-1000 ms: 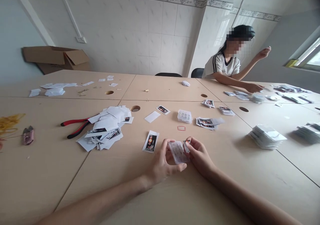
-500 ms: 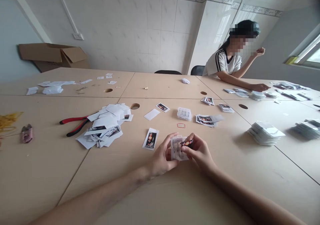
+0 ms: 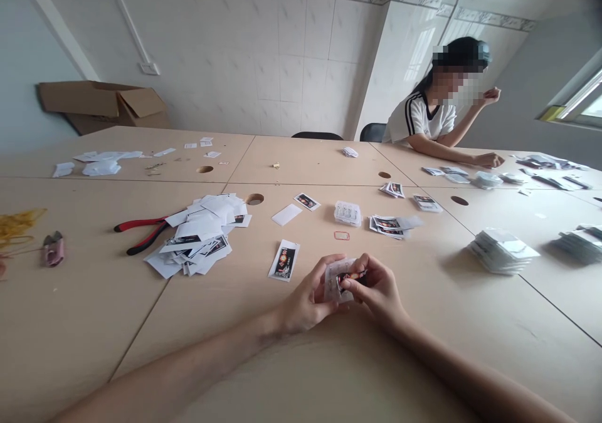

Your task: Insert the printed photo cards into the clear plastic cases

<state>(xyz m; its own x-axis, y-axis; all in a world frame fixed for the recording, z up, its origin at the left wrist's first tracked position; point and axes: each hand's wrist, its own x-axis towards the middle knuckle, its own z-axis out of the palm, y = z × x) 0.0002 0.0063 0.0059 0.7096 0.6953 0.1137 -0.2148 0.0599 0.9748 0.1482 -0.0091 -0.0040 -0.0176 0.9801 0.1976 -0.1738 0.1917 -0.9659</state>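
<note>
Seated at a pale laminate table (image 3: 79, 341), a person works a clear plastic packet (image 3: 332, 284) between both hands at the table's near side. The left hand (image 3: 308, 301) is closed, its fingers curled around the packet's left edge. The right hand (image 3: 377, 287) pinches a printed card (image 3: 350, 277) at the packet's right side. Fingers hide the join, so whether the card sits inside the packet cannot be told. A light fingertip pinch, with the packet steadied against the left palm, looks the surest hold on such thin material. At 10 o'clock lies a loose printed slip (image 3: 284, 260); farther out, a heap of white paper slips (image 3: 195, 238) sits beside red-handled pliers (image 3: 143, 232). A small clear box (image 3: 348, 213) stands at 12 o'clock, stacked white packets (image 3: 501, 252) at 3 o'clock. Across the table at 1 o'clock, a co-worker (image 3: 426, 119) rests one hand (image 3: 489, 160) on the tabletop.
</note>
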